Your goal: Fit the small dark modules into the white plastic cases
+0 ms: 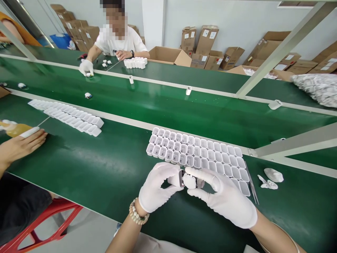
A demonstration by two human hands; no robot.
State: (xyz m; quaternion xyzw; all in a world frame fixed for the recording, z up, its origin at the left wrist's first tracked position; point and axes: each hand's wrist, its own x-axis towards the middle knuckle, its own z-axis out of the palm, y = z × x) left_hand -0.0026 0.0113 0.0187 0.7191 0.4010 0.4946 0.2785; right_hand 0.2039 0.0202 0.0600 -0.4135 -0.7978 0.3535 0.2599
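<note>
My left hand [160, 186], in a white glove, pinches the left side of a small part with a white rounded body and dark edges [190, 181]. Gripping its right side is my right hand [223, 195], gloved the same way. Both hands hold it just above the green table, in front of rows of small white open-topped plastic cups [196, 151]. Some cups in the left columns show dark slots inside. The fingers partly cover the held part, so its exact kind is unclear.
Metal tweezers [252, 186] and crumpled white scraps [272, 177] lie right of the cups. Further left are more white cups [71, 117] and another person's hand [23, 146]. Across the green conveyor [158, 102], a person in white works. A slanted metal post [284, 52] rises at right.
</note>
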